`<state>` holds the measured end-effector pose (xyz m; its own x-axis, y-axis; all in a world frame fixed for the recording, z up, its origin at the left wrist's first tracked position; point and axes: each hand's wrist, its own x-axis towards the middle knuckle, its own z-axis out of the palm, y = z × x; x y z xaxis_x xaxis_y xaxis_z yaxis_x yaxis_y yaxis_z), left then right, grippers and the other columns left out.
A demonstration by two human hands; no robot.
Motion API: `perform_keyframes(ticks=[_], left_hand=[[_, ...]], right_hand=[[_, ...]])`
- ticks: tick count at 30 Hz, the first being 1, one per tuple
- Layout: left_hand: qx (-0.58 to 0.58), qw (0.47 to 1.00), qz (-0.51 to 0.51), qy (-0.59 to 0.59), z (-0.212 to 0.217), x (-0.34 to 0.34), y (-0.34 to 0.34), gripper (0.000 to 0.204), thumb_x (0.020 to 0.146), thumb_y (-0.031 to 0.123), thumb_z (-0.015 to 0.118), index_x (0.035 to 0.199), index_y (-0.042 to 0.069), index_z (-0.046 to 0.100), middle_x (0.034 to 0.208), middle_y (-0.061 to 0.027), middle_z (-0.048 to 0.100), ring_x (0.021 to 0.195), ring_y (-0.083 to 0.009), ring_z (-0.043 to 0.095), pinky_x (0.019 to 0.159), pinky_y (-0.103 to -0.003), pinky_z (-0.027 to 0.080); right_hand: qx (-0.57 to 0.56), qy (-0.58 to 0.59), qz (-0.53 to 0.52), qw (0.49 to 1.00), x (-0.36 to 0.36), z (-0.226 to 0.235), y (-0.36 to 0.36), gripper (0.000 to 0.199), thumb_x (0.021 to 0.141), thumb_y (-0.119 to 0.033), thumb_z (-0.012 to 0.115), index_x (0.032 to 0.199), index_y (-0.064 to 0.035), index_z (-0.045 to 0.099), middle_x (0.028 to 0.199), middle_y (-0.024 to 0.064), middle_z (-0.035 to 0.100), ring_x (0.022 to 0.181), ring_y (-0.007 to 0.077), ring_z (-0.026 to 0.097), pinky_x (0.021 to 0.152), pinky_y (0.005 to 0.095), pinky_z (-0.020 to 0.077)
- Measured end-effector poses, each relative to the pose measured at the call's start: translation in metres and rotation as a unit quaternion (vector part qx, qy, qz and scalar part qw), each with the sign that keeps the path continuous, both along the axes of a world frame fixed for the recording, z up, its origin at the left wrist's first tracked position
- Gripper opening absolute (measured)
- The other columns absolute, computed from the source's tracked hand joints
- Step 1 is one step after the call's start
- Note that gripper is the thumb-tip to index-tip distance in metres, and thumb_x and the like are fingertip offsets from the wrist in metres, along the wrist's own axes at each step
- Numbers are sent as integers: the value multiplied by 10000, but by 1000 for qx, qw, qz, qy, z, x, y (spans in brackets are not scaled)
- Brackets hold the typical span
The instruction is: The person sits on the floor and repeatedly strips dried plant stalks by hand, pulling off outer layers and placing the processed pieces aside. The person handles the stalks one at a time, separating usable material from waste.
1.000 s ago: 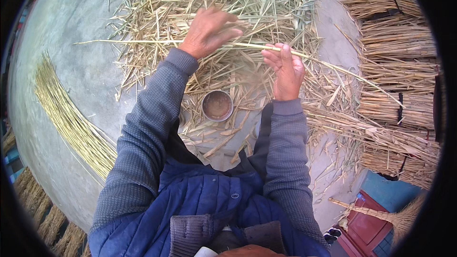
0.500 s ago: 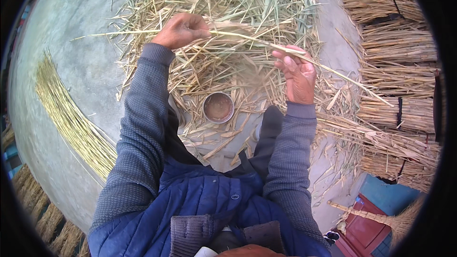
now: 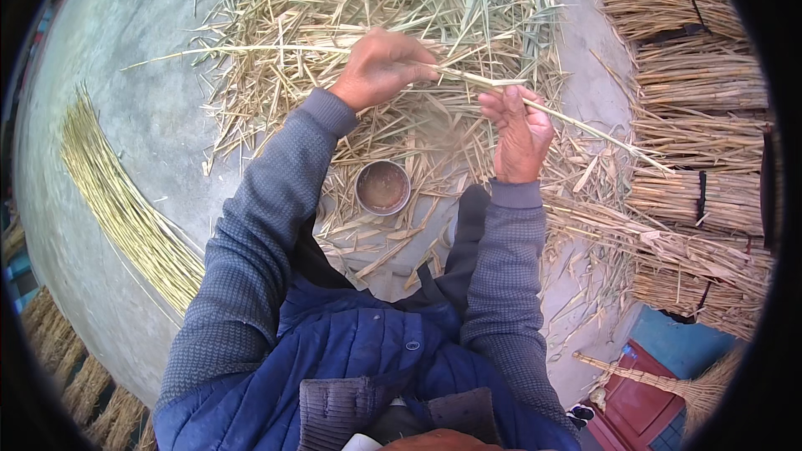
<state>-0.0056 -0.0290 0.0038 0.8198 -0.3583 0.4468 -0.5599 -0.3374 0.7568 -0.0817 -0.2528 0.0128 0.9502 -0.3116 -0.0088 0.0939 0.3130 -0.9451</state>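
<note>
A long, thin reed stalk [image 3: 276, 48] stretches across in front of me, above a heap of dry leaves. My left hand [image 3: 383, 67] is closed round it near the middle, fingers pinched together. To the right, my right hand [image 3: 515, 127] grips the same stalk between thumb and fingers, where a pale leaf sheath seems to stick out from it. The stalk's right end slants down toward the bundles. Below the hands, between my legs, stands a round metal bowl [image 3: 383, 188] with something brownish inside.
Stripped leaves [image 3: 276, 0] cover the floor ahead. On the left lies a sheaf of yellow-green stalks [image 3: 125, 200]. Tied bundles of dry stalks [image 3: 693, 75] are stacked along the right. A straw broom [image 3: 693, 388] lies by a red board [image 3: 639, 401] at the lower right.
My left hand has slid right along the stalk, closer to my right hand. My right hand's fingers have closed more on the stalk and stay in nearly the same place.
</note>
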Motion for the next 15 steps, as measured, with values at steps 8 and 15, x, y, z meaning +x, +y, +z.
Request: perform_keyframes(ticks=[8,15], left_hand=[[-267,936,147,174,20,29,62,88,880,141,758,905,78,702,828,-41,749,750,-86,689,668,-228,549],[163,956,136,-203,-4,23,47,301,863,370,748,945,81,729,887,-68,710,798,-220,624,827,-355,453]], right_hand=[[-8,30,-39,999,0,-7,-16,289,946,-182,703,1082,57,615,961,177,717,786,196,729,667,249,599],[47,18,-3,999,4,-10,-12,280,956,-156,686,1105,64,598,986,193,712,801,208,729,674,253,610]])
